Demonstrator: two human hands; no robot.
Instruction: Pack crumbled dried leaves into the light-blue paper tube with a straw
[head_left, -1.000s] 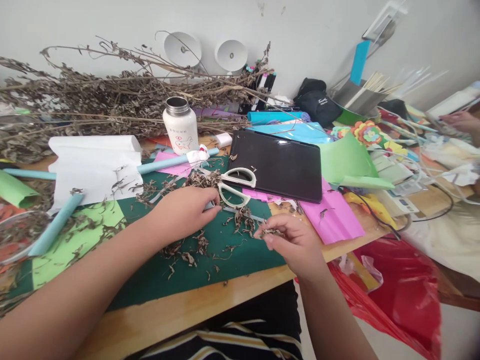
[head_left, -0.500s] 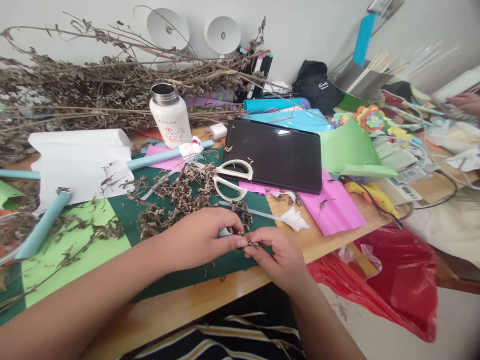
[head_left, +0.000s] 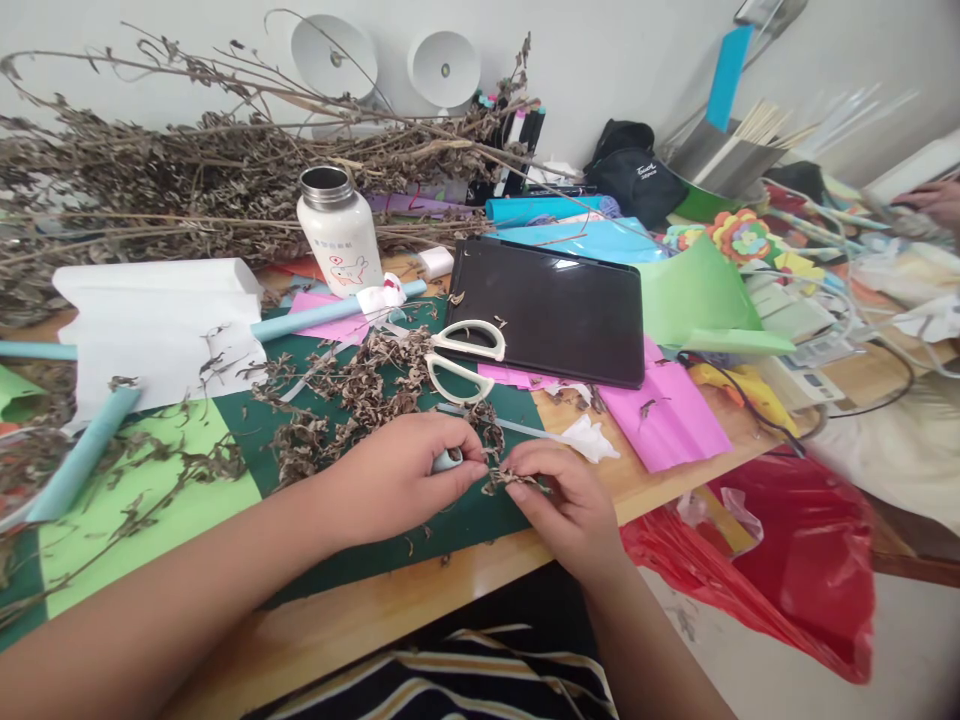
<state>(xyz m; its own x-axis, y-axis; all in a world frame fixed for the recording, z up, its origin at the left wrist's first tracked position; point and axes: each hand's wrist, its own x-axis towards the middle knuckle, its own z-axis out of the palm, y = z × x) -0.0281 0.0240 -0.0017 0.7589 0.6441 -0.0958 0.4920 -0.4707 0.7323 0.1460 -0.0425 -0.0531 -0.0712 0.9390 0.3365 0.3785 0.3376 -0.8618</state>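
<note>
My left hand [head_left: 397, 470] is closed round a small light-blue roll [head_left: 448, 460] over the dark green sheet [head_left: 360, 550]. Just to its right, my right hand [head_left: 562, 505] pinches a sprig of dried leaves [head_left: 510, 480] against the roll's end. Both hands hover near the table's front edge. Loose dried leaves [head_left: 352, 390] lie scattered on the green sheet behind them. White-handled scissors [head_left: 461, 360] rest a little beyond, next to a black tablet [head_left: 551, 320].
A big heap of dry branches [head_left: 187, 190] fills the back left. A white bottle [head_left: 337, 235], white paper [head_left: 157, 320], blue paper rolls [head_left: 82, 455], pink paper [head_left: 664, 415] and green paper [head_left: 697, 300] surround the work spot. A red plastic bag [head_left: 780, 580] hangs off the right edge. Another person's hand [head_left: 934, 205] shows at far right.
My hands came together toward the front edge, the left carrying the blue roll. The right hand has since drawn slightly right with the dried sprig. The view tilted upward a little.
</note>
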